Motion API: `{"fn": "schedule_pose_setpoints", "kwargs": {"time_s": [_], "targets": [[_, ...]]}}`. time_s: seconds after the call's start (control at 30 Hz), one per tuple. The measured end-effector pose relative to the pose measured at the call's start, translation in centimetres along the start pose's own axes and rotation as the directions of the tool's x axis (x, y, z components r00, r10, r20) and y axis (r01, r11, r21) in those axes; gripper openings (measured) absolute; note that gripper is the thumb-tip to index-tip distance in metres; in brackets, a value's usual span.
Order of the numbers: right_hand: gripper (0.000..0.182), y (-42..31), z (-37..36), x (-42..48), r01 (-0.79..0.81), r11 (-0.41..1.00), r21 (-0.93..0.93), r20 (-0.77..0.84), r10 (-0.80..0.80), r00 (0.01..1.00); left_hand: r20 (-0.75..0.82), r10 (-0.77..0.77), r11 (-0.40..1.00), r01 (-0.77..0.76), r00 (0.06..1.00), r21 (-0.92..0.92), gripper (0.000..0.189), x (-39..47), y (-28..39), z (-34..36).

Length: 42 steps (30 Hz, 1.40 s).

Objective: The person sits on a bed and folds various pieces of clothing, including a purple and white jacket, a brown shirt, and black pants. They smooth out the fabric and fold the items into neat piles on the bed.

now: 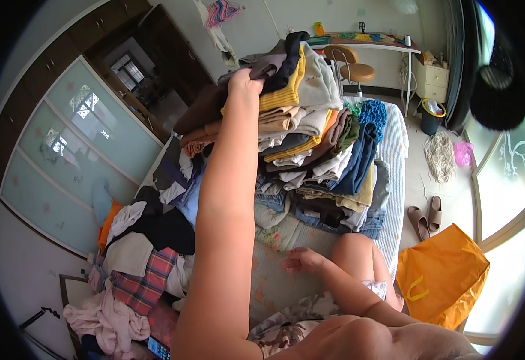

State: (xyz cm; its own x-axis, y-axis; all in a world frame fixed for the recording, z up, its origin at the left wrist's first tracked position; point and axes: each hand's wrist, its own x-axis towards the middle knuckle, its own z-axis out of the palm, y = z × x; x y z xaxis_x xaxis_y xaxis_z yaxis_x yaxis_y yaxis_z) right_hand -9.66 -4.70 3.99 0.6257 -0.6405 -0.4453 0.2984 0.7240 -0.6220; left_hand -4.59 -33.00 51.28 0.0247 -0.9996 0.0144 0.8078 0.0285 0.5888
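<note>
My left hand (245, 83) reaches far forward to the top of a tall stack of folded clothes and grips a dark grey-brown garment (269, 66); its fingertips are hidden in the cloth. Just beneath lies a yellow ribbed knit (285, 96), with a light grey garment (321, 83) to its right. Lower down, the stack holds folded blue trousers (357, 157), a dark green piece (348, 131) and jeans (375, 220). Slightly blurred, my right hand (305, 261) is above the bed beside my bent knee, holding nothing, its fingers apart.
Loose clothes heap on the left, among them a plaid garment (147, 279) and a pink fluffy one (111, 319). A phone (158, 347) lies below them. An orange bag (444, 279) stands right of the bed (393, 135). Slippers (426, 218) and a yarn bundle (439, 157) lie on the floor.
</note>
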Motion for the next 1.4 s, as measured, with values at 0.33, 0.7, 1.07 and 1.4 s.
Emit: {"fn": "schedule_pose_setpoints", "kwargs": {"time_s": [0.33,0.7,1.07,1.4], "targets": [[0.024,-0.2,1.2,-0.4,0.032,0.995,-0.09,-0.052,-0.037,0.998,0.025,-0.156,0.987,0.155,0.987,0.028,0.028,-2.2,0.2,-0.7],[0.023,0.2,-1.8,-0.5,0.034,0.977,-0.212,-0.151,-0.067,0.986,0.266,-0.196,0.83,0.015,0.944,0.558,0.036,-25.5,-3.2,-17.0],[0.011,3.8,-2.9,1.1,-0.059,0.664,-0.745,-0.161,-0.093,0.983,0.024,0.032,-0.597,0.0,0.999,0.802,0.035,-41.6,7.3,-53.6],[0.013,4.3,0.5,0.9,-0.166,0.367,-0.915,-0.163,0.041,0.986,-0.313,-0.012,-0.423,0.279,0.95,0.862,0.062,-39.8,9.0,-57.6]]}}
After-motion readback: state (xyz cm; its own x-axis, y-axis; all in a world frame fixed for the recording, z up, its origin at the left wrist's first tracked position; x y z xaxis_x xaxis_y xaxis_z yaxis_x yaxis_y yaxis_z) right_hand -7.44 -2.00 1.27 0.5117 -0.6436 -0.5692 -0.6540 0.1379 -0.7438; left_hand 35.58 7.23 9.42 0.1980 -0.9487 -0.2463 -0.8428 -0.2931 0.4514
